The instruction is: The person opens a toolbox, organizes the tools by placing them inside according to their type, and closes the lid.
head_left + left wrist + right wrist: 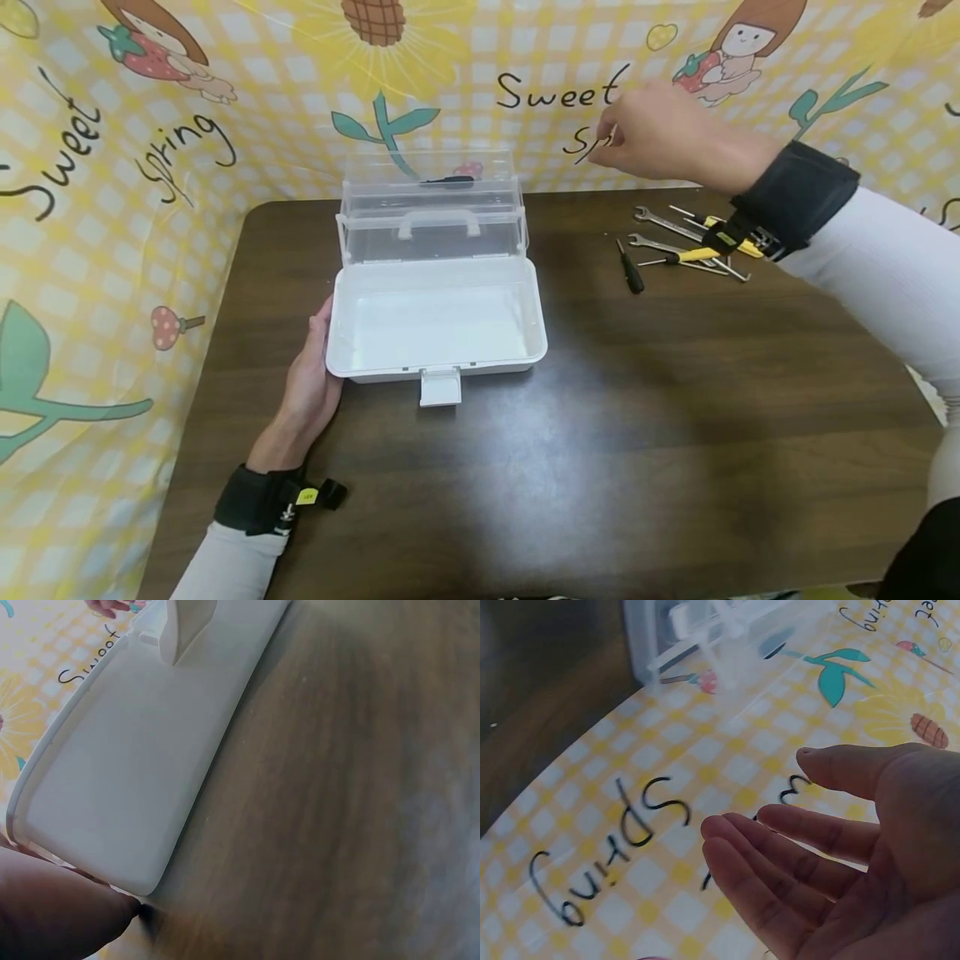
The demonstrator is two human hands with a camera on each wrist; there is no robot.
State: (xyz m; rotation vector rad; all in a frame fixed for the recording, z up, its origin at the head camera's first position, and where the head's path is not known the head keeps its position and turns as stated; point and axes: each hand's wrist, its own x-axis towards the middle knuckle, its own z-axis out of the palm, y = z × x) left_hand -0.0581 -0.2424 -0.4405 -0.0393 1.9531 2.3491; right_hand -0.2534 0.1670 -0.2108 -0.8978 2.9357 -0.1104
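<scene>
A white plastic toolbox (438, 321) stands on the table with its clear lid (431, 208) raised at the back and its front latch (440, 387) hanging down. My left hand (307, 387) rests along the box's left side, its fingers fairly straight; in the left wrist view a finger (67, 904) touches the box's corner. A dark object (450, 181) shows through the clear upper part, too blurred to name. My right hand (656, 129) is raised in the air to the right of the lid. Its fingers are loosely bent and hold nothing, as the right wrist view shows.
On the right of the table lie a black-handled screwdriver (631, 268), a yellow-handled screwdriver (693, 255), a wrench (663, 221) and several other tools, partly behind the right wrist strap. A patterned cloth (285, 125) hangs behind the table and along its left.
</scene>
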